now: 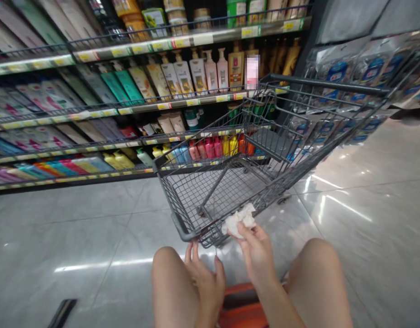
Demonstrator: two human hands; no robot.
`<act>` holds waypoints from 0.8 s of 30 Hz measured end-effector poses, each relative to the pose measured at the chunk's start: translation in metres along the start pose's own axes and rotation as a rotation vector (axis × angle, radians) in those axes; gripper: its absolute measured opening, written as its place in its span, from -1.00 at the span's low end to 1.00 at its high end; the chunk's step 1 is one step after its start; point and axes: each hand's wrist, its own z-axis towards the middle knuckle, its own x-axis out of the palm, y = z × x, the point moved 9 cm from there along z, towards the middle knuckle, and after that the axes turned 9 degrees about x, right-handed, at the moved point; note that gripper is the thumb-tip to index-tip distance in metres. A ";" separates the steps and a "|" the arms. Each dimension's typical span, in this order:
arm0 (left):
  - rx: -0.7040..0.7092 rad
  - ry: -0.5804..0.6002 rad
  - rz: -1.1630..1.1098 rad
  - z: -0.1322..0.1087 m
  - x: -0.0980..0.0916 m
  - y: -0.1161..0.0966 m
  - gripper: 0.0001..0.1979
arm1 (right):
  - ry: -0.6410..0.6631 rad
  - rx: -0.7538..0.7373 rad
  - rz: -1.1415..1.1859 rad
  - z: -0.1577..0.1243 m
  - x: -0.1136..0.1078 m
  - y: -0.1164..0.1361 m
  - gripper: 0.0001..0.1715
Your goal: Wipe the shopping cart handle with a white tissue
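Observation:
A grey wire shopping cart (210, 191) stands in front of me, its basket bare inside and its handle at the upper right. My right hand (255, 246) pinches a crumpled white tissue (240, 221) against the near side of the cart's basket. Whether the tissue touches the wires I cannot tell. My left hand (205, 275) is below the cart's near front corner, fingers stretched upward and apart, the fingertips at or just under the rim. Nothing shows in that hand.
Shelves of pump bottles (199, 73) and jars run along the far side. Packaged goods (336, 75) hang at the right behind the cart handle. My bent knees flank my hands, with an orange object (244, 314) between them. A dark bar (62, 313) lies at the lower left.

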 end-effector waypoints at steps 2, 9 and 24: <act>-0.064 0.052 -0.043 0.000 0.014 0.010 -0.41 | -0.034 -0.148 -0.094 -0.009 -0.002 0.019 -0.64; -0.138 0.099 -0.132 -0.004 0.034 0.031 -0.42 | -0.122 -0.946 -0.670 -0.052 0.041 0.066 -0.86; -0.112 0.111 -0.310 -0.015 0.036 0.053 -0.46 | 0.038 -1.082 -1.071 -0.049 0.025 -0.016 -0.69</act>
